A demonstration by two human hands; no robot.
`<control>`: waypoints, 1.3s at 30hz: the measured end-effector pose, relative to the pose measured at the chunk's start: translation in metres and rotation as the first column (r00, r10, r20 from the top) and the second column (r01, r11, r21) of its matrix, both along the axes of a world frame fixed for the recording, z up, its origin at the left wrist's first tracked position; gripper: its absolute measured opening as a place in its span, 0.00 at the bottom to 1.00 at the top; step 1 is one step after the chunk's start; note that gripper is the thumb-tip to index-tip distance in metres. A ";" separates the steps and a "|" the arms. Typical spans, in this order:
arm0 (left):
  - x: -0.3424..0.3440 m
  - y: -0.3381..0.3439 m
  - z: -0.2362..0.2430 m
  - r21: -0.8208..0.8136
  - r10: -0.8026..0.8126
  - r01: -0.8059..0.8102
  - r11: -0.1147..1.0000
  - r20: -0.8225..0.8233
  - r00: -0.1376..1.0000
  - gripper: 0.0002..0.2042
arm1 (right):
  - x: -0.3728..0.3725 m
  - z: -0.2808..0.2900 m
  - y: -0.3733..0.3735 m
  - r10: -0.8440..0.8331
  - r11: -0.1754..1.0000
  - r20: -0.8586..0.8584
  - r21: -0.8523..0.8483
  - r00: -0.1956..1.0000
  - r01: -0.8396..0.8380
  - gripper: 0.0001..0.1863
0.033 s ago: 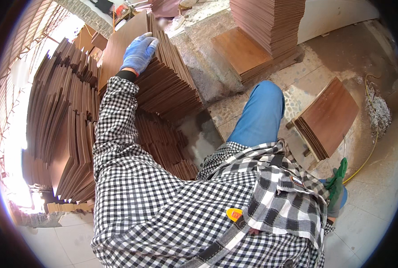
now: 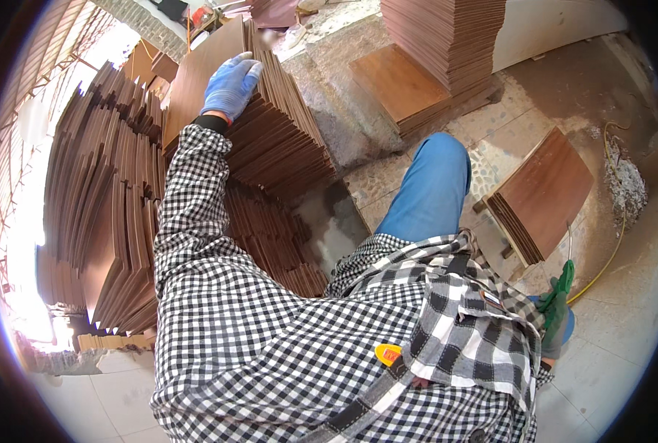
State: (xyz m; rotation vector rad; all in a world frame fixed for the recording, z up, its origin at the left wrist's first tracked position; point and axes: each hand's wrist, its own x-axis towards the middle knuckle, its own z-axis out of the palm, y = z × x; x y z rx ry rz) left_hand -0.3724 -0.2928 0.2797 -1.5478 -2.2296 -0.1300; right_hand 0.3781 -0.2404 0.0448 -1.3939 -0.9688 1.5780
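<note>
My left hand [image 2: 229, 88], in a blue glove, is at the top edge of a stack of thin brown boards [image 2: 270, 133] at the far left. Its fingers bend together over the edge of the outermost board [image 2: 197, 77]. At the right, my right hand [image 2: 558, 321] wears a green and grey glove and is closed around an air blow gun. The gun's thin metal tube [image 2: 570, 241] sticks out past the fingers, while its body is mostly hidden in the glove. A yellow hose [image 2: 606, 275] runs to this hand.
Several more brown boards [image 2: 96, 192] stand stacked at the left. A low pile of boards [image 2: 547, 192] lies on a pale support at the right, near a grey clump of fluffy debris [image 2: 626, 181]. A tall board stack [image 2: 447, 44] rises at the back. My bent knee [image 2: 436, 173] is between them.
</note>
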 end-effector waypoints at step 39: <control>0.418 0.227 -0.316 -0.278 0.080 0.431 0.858 0.903 0.422 0.35 | -0.036 0.101 -0.047 0.431 0.882 0.806 -0.282 0.406 -0.377 0.25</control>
